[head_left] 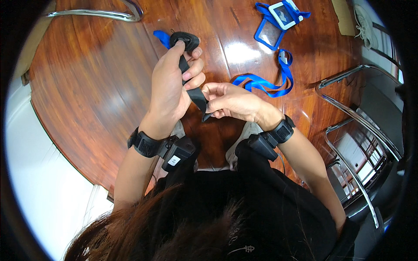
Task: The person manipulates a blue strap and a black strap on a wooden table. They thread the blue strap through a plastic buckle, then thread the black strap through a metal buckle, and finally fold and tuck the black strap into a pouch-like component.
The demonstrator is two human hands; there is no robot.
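Observation:
My left hand (167,82) is closed around a black strap (197,98), its thumb pressed on the dark rounded piece (187,41) at the strap's upper end. What that piece is, I cannot make out. Out of the palm the strap runs down toward my right hand (235,102), whose thumb and fingers pinch it near its pointed lower end. A bit of blue ribbon (162,38) shows just beyond the left hand; whether it joins the black piece is hidden. Each wrist wears a black band with a small black box.
A blue lanyard (270,92) lies curled on the glossy wooden surface. Farther back are a blue-edged clear badge holder (268,35) and a white-framed device (285,15) with a blue strap. Chrome-framed chairs (348,104) stand at the right; a chrome tube (100,15) bends in at far left.

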